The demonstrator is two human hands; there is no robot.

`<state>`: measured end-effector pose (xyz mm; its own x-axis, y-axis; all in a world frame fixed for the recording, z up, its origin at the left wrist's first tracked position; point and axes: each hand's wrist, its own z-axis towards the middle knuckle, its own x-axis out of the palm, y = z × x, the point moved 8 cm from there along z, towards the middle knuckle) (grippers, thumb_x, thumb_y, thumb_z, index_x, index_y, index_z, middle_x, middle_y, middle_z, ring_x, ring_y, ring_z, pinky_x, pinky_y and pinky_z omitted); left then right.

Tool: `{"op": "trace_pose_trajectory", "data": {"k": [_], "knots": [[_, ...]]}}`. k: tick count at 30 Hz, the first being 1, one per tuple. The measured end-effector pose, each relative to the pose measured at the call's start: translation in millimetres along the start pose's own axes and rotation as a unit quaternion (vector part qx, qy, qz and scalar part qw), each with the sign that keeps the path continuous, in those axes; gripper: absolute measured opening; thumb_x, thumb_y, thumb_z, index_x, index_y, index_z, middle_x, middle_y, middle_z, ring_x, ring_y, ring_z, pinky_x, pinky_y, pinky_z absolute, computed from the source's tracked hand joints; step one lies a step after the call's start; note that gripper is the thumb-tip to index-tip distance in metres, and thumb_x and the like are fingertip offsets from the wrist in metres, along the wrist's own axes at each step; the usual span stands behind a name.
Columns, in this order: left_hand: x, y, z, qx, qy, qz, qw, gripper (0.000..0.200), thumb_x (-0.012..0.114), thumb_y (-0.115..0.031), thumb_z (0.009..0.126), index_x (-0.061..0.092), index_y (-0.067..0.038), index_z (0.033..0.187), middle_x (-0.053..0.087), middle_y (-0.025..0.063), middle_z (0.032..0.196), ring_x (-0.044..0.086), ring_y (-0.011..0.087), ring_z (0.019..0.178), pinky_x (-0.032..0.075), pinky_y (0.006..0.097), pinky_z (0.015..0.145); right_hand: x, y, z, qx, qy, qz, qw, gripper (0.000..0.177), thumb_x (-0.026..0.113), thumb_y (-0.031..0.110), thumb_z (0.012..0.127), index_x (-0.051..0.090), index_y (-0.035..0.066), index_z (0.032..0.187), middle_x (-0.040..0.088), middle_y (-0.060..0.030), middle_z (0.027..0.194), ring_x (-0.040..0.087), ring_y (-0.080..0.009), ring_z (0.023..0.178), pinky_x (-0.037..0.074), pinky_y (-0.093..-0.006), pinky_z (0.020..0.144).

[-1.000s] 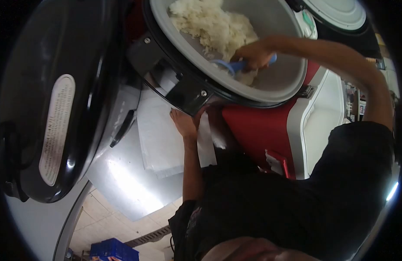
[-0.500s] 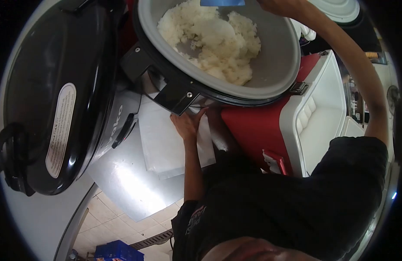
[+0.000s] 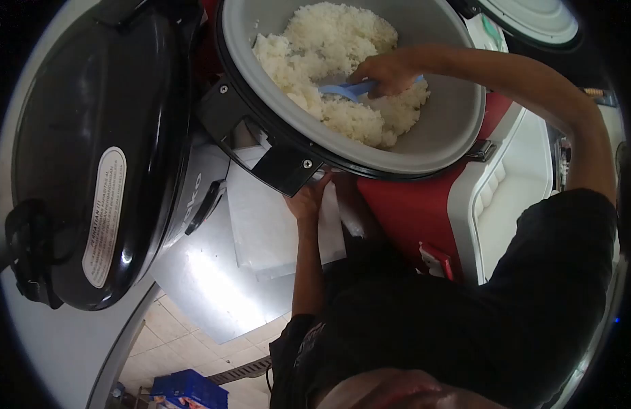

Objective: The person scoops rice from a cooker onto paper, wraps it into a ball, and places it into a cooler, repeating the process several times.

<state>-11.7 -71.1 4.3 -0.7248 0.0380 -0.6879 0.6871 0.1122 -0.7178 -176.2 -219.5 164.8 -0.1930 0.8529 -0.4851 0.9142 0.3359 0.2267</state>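
Observation:
My right hand [image 3: 390, 72] is closed round a blue rice paddle [image 3: 346, 90], its blade in the cooked white rice [image 3: 343, 31]. The rice lies in the grey inner pot [image 3: 448, 102] of a large rice cooker, heaped at the far side and toward the near wall. My left hand [image 3: 306, 200] is low beside the cooker, over a stack of white sheets [image 3: 268, 235]. Its fingertips go under the cooker's black bracket [image 3: 285, 167], so whether they grip anything is hidden.
A second cooker with a black lid [image 3: 90, 136] stands at the left. To the right is a red and white cooler box [image 3: 414, 211], its white inside showing. The sheets lie on a shiny metal table [image 3: 213, 286]. A blue crate [image 3: 189, 390] sits on the tiled floor.
My right hand has come down from the pot's far rim into its middle, bringing the paddle into the rice. My left hand stays by the bracket, its fingers more hidden. The view has shifted slightly.

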Motion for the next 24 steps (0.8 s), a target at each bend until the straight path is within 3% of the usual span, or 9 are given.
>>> {"op": "trace_pose_trajectory", "data": {"k": [4, 8, 13, 14, 15, 16, 18, 21, 24], "knots": [[1, -1, 1, -0.036, 0.026, -0.021, 0.999, 0.113, 0.086, -0.041, 0.054, 0.026, 0.009, 0.135, 0.044, 0.0276, 0.127, 0.043, 0.0388, 0.113, 0.034, 0.0431, 0.097, 13, 8, -6, 0.009, 0.081, 0.132, 0.988, 0.026, 0.058, 0.015, 0.082, 0.054, 0.003, 0.105, 0.049, -0.0036, 0.061, 0.048, -0.0117, 0.047, 0.040, -0.0283, 0.041], [-2, -1, 2, -0.018, 0.024, -0.023, 0.999, 0.119, 0.086, -0.043, 0.053, 0.021, 0.010, 0.138, 0.045, 0.0270, 0.127, 0.044, 0.0390, 0.113, 0.036, 0.0441, 0.095, 38, 12, -22, 0.028, 0.148, 0.287, 0.946, 0.016, 0.057, 0.015, 0.084, 0.052, 0.004, 0.094, 0.047, -0.0010, 0.062, 0.045, -0.0094, 0.046, 0.036, -0.0257, 0.036], [-1, 2, 3, 0.001, -0.013, -0.008, 1.000, 0.126, 0.085, -0.049, 0.052, 0.016, 0.010, 0.140, 0.047, 0.0277, 0.125, 0.045, 0.0399, 0.110, 0.037, 0.0453, 0.094, -4, 7, -42, 0.024, 0.082, 0.576, 0.813, 0.018, 0.058, 0.014, 0.086, 0.054, 0.004, 0.100, 0.050, -0.0028, 0.067, 0.046, -0.0087, 0.046, 0.038, -0.0244, 0.036], [-3, 0, 3, 0.020, -0.038, 0.013, 0.999, 0.128, 0.084, -0.052, 0.052, 0.015, 0.010, 0.141, 0.047, 0.0284, 0.125, 0.046, 0.0406, 0.109, 0.037, 0.0450, 0.094, -39, 1, -54, 0.042, -0.110, 0.393, 0.912, 0.024, 0.058, 0.013, 0.084, 0.054, 0.004, 0.107, 0.053, -0.0052, 0.069, 0.051, -0.0132, 0.049, 0.043, -0.0279, 0.041], [-5, -3, 1, 0.038, -0.063, 0.032, 0.997, 0.130, 0.083, -0.054, 0.052, 0.014, 0.011, 0.141, 0.047, 0.0291, 0.125, 0.047, 0.0414, 0.108, 0.038, 0.0448, 0.093, -74, 8, -76, 0.058, -0.294, 0.178, 0.937, 0.031, 0.059, 0.011, 0.083, 0.054, 0.004, 0.113, 0.056, -0.0076, 0.071, 0.055, -0.0177, 0.052, 0.048, -0.0313, 0.046], [-3, -4, 2, 0.040, -0.066, 0.029, 0.997, 0.130, 0.083, -0.054, 0.052, 0.014, 0.011, 0.141, 0.047, 0.0291, 0.125, 0.047, 0.0414, 0.108, 0.038, 0.0448, 0.093, -82, 6, -84, 0.059, -0.297, 0.173, 0.937, 0.031, 0.059, 0.011, 0.083, 0.054, 0.004, 0.113, 0.056, -0.0076, 0.071, 0.055, -0.0177, 0.052, 0.048, -0.0313, 0.046], [-6, -4, 2, 0.064, -0.087, 0.029, 0.994, 0.132, 0.081, -0.059, 0.053, 0.013, 0.011, 0.141, 0.045, 0.0304, 0.127, 0.047, 0.0424, 0.108, 0.037, 0.0442, 0.094, -108, 30, -104, 0.062, -0.376, -0.347, 0.857, 0.054, 0.050, 0.010, 0.082, 0.042, 0.002, 0.135, 0.064, -0.0149, 0.077, 0.064, -0.0273, 0.071, 0.051, -0.0384, 0.062], [-3, -1, 2, 0.040, -0.066, 0.022, 0.997, 0.132, 0.081, -0.059, 0.052, 0.013, 0.011, 0.141, 0.045, 0.0307, 0.126, 0.047, 0.0425, 0.108, 0.037, 0.0446, 0.095, -131, 40, -119, 0.066, -0.384, -0.500, 0.774, 0.051, 0.051, 0.011, 0.083, 0.046, 0.003, 0.133, 0.062, -0.0123, 0.075, 0.064, -0.0254, 0.070, 0.050, -0.0359, 0.060], [-9, -7, 1, 0.072, -0.098, 0.035, 0.992, 0.132, 0.081, -0.060, 0.052, 0.014, 0.012, 0.140, 0.048, 0.0301, 0.123, 0.048, 0.0419, 0.106, 0.038, 0.0447, 0.092, -131, -43, -64, 0.068, -0.349, -0.542, 0.762, 0.045, 0.053, 0.014, 0.083, 0.052, 0.006, 0.128, 0.065, -0.0111, 0.081, 0.065, -0.0240, 0.073, 0.052, -0.0357, 0.064]]}}
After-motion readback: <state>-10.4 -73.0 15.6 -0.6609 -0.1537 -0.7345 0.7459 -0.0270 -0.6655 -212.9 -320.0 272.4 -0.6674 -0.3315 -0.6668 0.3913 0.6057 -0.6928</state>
